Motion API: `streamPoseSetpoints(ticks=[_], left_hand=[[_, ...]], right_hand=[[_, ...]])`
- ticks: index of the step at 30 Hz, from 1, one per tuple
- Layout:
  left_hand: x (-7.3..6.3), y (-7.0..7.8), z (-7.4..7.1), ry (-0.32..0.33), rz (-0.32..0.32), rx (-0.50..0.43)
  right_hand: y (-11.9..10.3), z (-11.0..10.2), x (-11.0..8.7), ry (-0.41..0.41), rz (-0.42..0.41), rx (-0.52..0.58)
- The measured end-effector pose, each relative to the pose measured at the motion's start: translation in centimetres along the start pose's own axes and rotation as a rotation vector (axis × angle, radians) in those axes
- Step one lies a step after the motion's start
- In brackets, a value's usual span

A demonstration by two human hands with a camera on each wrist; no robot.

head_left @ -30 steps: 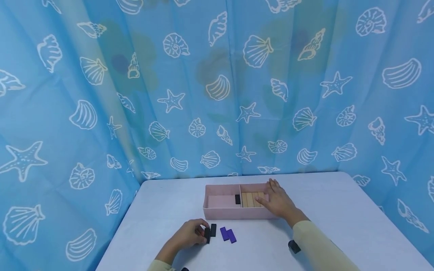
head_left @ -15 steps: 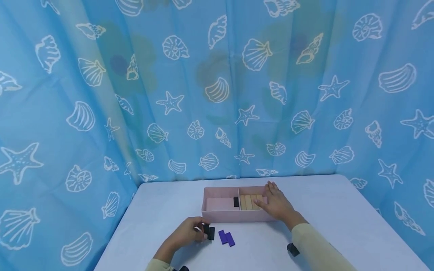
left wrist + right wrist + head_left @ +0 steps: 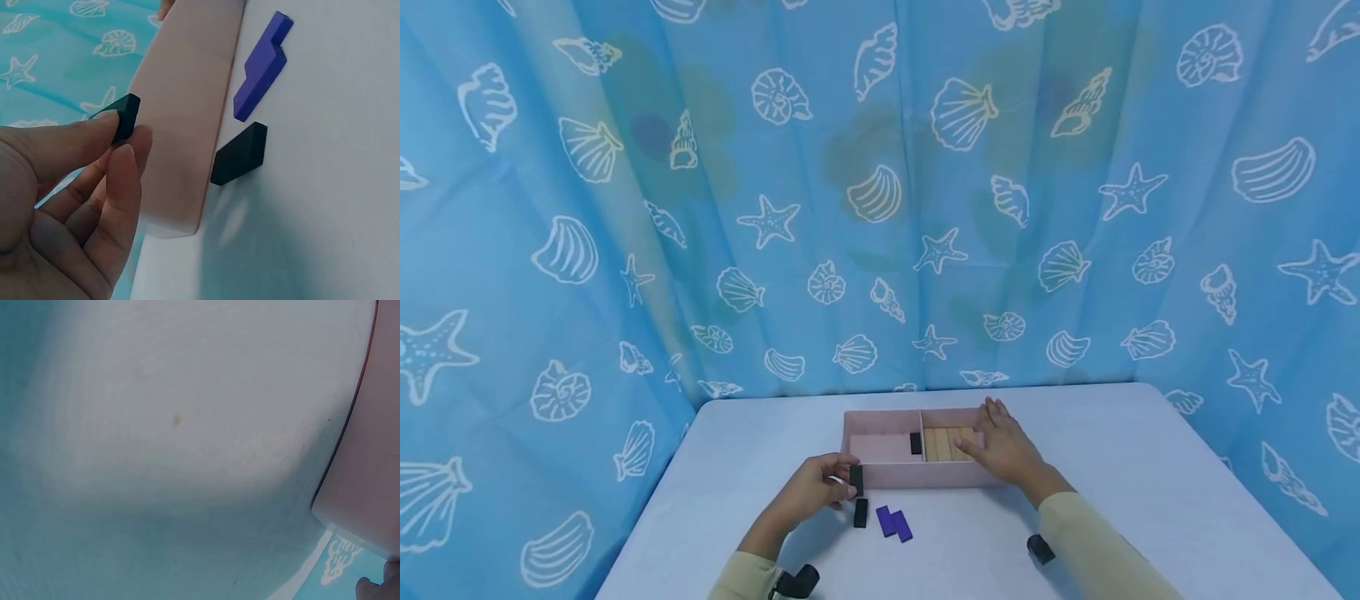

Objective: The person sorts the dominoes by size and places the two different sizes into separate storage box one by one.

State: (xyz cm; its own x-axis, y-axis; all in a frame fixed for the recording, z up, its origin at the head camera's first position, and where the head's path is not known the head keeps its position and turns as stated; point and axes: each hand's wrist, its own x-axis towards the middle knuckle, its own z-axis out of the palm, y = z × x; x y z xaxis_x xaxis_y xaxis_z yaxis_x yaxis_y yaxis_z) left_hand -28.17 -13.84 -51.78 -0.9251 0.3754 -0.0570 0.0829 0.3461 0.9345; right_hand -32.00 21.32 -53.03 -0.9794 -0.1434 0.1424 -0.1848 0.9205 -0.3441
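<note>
My left hand (image 3: 816, 490) pinches a black rectangular block (image 3: 127, 116) between thumb and fingers, just in front of the left front corner of a pink two-compartment box (image 3: 925, 477). Below it, another black block (image 3: 861, 513) lies on the table. Beside that are two purple blocks (image 3: 886, 522) touching, one offset from the other. My right hand (image 3: 1011, 450) rests on the box's right end with fingers extended, its thumb over several light wooden blocks (image 3: 942, 444) in the right compartment. One black block (image 3: 915, 442) stands in the left compartment against the divider.
The white table (image 3: 760, 433) reaches back to a blue curtain (image 3: 880, 250) printed with seashells and starfish. Dark wrist devices (image 3: 797, 581) are worn at both sleeves. In the right wrist view, the box's pink wall (image 3: 369, 481) fills the right side.
My left hand has lifted the black block up and forward, away from the other black block, to the box's front left corner. The right hand stays on the box.
</note>
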Motion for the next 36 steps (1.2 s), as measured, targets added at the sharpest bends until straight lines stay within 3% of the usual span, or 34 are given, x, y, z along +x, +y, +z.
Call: streamPoseSetpoints(ticks=[6, 10, 13, 23, 36], left_hand=[[0.3, 0.3, 0.2, 0.053, -0.009, 0.016], [0.8, 1.2, 0.2, 0.129, 0.049, 0.034], [1.4, 1.9, 0.2, 0.151, 0.082, 0.035], [3.6, 3.2, 0.4, 0.158, 0.092, 0.004], [6.7, 3.8, 1.7, 0.109, 0.096, -0.069]], right_hand=[[0.2, 0.2, 0.0, -0.017, -0.008, -0.012], [0.3, 0.0, 0.2, -0.006, -0.027, -0.031], [0.3, -0.2, 0.3, 0.003, -0.034, -0.039], [0.4, 0.0, 0.4, 0.004, -0.027, -0.016], [0.2, -0.1, 0.3, -0.02, -0.015, -0.023]])
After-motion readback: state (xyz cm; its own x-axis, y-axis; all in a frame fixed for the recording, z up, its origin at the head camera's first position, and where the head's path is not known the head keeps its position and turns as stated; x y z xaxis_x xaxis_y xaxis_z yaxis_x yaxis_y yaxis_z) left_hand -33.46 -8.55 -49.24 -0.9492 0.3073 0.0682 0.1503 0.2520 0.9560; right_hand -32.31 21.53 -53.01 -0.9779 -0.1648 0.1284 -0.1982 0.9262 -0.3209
